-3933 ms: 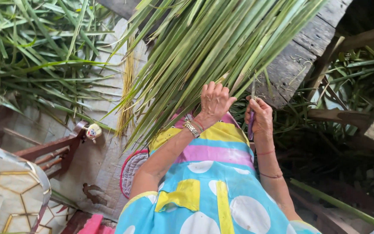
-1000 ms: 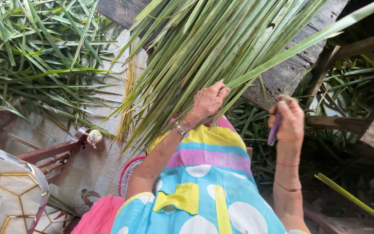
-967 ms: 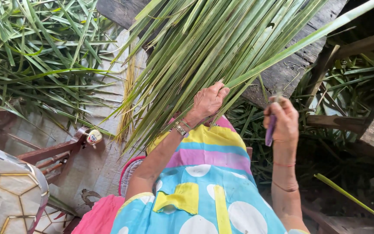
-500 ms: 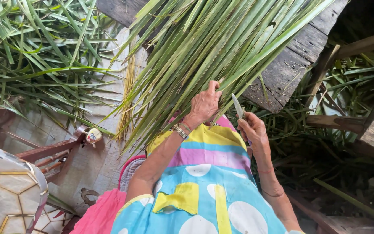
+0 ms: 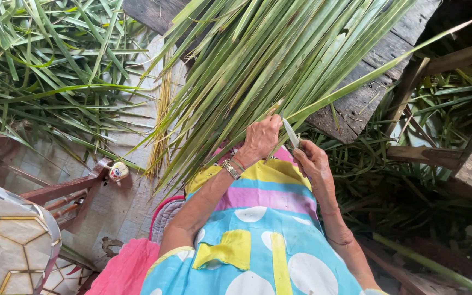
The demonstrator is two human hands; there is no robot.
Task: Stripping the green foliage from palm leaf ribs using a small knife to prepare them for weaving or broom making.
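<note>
Palm fronds (image 5: 258,65) fan upward from the person's lap, their gathered base pinched in the closed fingers of the left hand (image 5: 261,139). The right hand (image 5: 311,163) grips a small knife (image 5: 290,133), its blade touching one long leaf (image 5: 378,74) just beside the left thumb. The knife's handle is buried in the fist. A small round white trinket (image 5: 117,171) hangs on a wooden chair (image 5: 61,191), markings too small to make out.

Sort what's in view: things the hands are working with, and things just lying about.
In use:
left hand
right hand
knife
palm frond

Lying about:
leaf pile
wooden plank
dry yellow strips
wooden chair frame
</note>
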